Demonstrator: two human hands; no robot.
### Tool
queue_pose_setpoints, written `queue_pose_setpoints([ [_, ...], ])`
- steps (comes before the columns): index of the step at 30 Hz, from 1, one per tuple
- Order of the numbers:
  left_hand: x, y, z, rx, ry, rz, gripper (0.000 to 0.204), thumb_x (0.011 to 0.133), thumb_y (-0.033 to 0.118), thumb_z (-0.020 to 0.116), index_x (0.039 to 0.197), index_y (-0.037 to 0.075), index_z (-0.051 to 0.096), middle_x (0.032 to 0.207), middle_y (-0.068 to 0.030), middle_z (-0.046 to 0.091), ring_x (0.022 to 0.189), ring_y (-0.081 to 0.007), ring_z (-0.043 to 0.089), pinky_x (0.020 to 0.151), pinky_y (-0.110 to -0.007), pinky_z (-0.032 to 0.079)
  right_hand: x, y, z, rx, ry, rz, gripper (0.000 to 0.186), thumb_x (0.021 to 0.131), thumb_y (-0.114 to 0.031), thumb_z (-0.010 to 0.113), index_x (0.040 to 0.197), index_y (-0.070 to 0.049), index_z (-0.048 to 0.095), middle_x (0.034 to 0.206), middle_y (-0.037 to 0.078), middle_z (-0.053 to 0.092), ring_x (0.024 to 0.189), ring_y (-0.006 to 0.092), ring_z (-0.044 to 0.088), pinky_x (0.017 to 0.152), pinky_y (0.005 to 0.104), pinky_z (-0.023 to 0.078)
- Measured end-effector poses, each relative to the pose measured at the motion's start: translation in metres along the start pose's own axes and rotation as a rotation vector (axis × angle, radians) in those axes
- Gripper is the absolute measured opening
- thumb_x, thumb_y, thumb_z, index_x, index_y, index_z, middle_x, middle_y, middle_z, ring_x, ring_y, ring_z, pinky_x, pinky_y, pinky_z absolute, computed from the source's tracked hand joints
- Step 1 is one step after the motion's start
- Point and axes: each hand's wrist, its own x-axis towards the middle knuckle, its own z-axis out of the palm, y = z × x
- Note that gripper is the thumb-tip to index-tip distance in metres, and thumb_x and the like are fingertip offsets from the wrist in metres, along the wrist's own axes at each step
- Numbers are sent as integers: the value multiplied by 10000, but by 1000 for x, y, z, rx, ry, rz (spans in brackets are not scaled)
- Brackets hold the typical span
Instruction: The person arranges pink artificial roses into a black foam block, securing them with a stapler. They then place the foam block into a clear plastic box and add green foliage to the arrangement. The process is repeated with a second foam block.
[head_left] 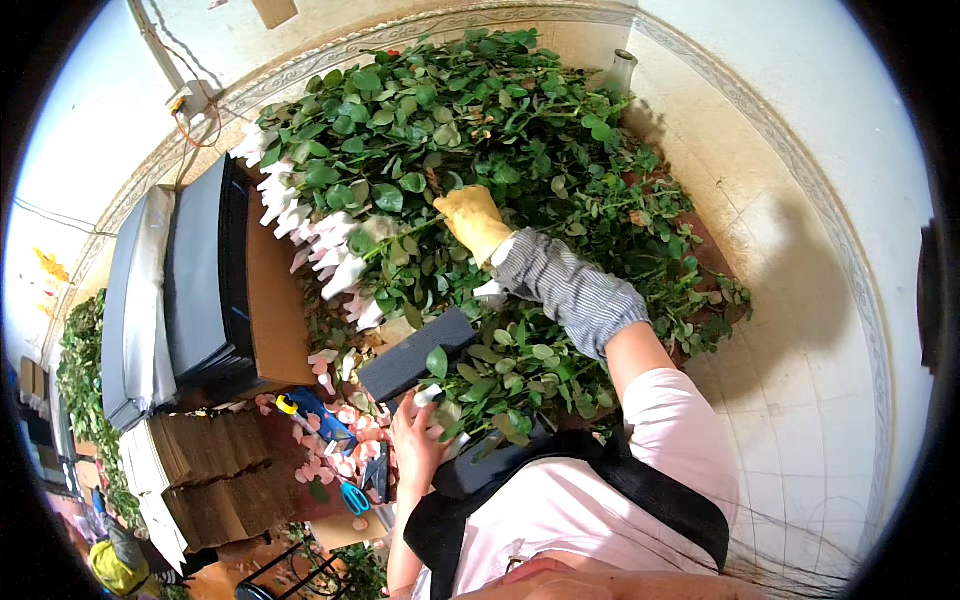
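My right hand [465, 215], in a yellow glove with a striped sleeve, is closed on a green stem in a big heap of leafy rose stems [380, 120]. White-sleeved flower heads [335, 255] line the heap's left side. My left hand [415, 440] is low in the middle, fingers curled beside a small white sleeve [426, 395] and leafy stems [500, 370]; what it holds is partly hidden. A dark grey oblong block [415, 355] lies just above it. Pink petals [340, 418], blue-handled scissors [354, 497] and a yellow-and-white tool [298, 414] lie to its left.
At left stand a stack of dark sheets [205, 280] by a brown cardboard panel [280, 310] and bundles of brown paper [215, 475]. A vase [620, 72] stands at the back corner. Walls border the back and right. More greenery [85, 360] lies far left.
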Motion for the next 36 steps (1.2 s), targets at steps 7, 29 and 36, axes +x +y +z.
queue_pose_setpoints([
  [7,-13,-4,0,85,41,2,730,525,175,954,1194,131,666,1474,-177,466,1278,-386,504,1047,-507,429,-88,-114,-174,-346,-132,-448,158,940,-189,624,1097,-199,643,682,15,644,657,176,655,656,312,540],
  [29,-9,-1,-4,57,111,39,664,515,83,928,1142,94,708,1433,-185,509,1226,-400,565,1014,-477,497,77,-17,-91,277,479,-328,368,917,-140,661,1278,-99,605,887,103,645,867,290,631,823,437,524],
  [36,-10,6,-2,24,70,-35,667,521,93,934,1145,112,700,1459,-170,498,1259,-380,539,1045,-478,463,112,-48,-17,-331,25,-17,389,866,-149,669,1253,-151,636,1118,24,715,1025,223,679,976,377,480],
])
